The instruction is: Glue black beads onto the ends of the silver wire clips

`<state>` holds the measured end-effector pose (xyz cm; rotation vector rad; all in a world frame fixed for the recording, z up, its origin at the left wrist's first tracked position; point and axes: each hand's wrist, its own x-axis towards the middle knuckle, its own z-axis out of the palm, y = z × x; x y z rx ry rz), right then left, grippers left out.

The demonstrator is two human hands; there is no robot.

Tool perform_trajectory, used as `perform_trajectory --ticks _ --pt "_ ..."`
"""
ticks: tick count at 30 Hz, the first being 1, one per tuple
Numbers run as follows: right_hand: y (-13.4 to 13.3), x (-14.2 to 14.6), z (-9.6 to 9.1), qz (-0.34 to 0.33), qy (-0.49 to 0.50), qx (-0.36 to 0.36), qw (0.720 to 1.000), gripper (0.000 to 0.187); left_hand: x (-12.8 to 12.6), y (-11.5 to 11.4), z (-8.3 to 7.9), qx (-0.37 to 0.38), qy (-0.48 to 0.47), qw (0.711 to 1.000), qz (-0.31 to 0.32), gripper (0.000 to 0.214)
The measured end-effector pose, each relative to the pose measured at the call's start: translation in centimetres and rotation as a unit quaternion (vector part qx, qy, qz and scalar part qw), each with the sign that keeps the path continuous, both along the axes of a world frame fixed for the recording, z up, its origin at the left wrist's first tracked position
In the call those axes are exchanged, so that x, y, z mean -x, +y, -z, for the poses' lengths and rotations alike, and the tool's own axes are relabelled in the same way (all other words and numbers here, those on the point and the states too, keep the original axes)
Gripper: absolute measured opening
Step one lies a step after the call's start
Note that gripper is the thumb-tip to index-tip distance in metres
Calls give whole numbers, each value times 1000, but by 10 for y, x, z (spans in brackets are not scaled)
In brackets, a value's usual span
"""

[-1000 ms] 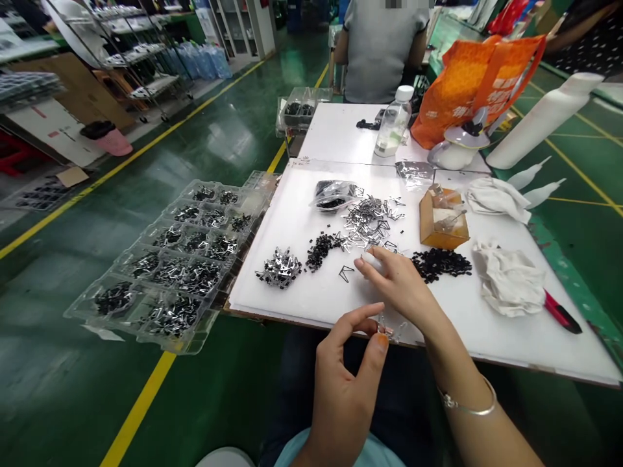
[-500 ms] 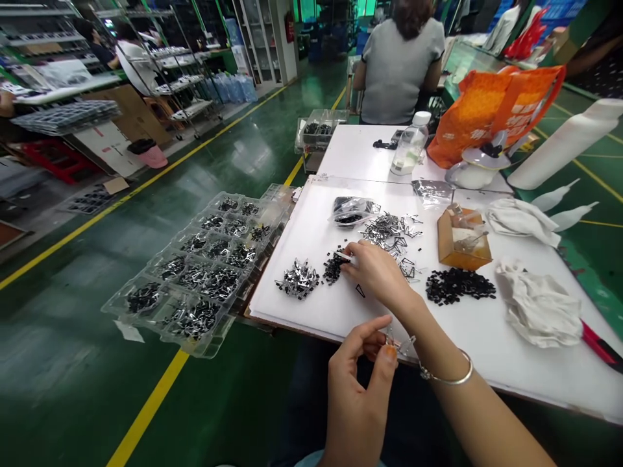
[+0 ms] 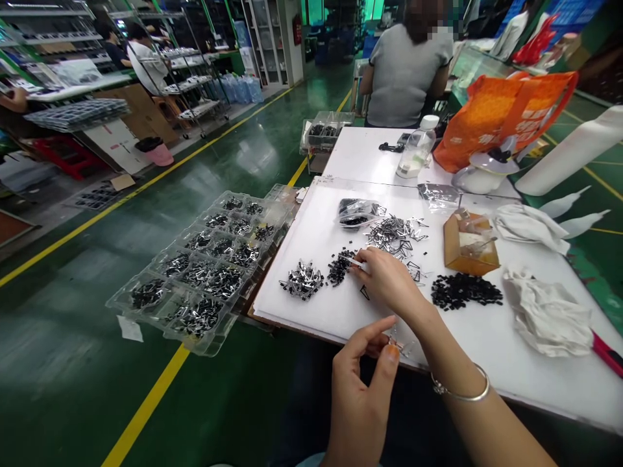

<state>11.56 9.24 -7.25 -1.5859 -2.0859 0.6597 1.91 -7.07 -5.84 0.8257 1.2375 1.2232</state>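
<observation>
My left hand (image 3: 363,383) hovers at the near edge of the white table (image 3: 487,337), thumb and fingers pinched on a small bent metal clip (image 3: 396,342). My right hand (image 3: 387,280) reaches across the table with its fingertips pressed together on a thin metal piece beside a small pile of black plastic parts (image 3: 338,267). A heap of assembled silver and black pieces (image 3: 302,281) lies to the left. A loose pile of metal clips (image 3: 394,235) lies just beyond my right hand.
A clear compartment tray (image 3: 195,272) of parts hangs off the table's left edge. A second pile of black parts (image 3: 464,290), an orange box (image 3: 470,243), white cloths (image 3: 548,311), a red cutter (image 3: 606,353), a bottle (image 3: 416,146) and an orange bag (image 3: 503,110) sit right and behind. A person sits beyond.
My right hand moved left from the single clip toward the small black pile and closed its fingertips on a thin piece. My left hand kept its pinch. The view tilted up.
</observation>
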Motion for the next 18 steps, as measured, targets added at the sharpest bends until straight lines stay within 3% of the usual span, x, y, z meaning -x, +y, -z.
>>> perform_trajectory --ticks 4,7,12,15,18 --pt "-2 -7 -4 40 121 7 992 8 1 0 0 10 14 1000 -7 31" --pt "-11 -20 -6 87 240 16 967 19 1 1 2 26 21 999 -11 31" --pt "-56 -54 -4 181 395 57 899 46 4 6 5 36 28 998 -31 23" --pt "-96 -70 -3 226 456 101 855 43 3 9 7 41 17 999 -28 23" --pt "-131 -77 -4 272 540 168 778 36 0 11 6 40 9 999 -20 21"
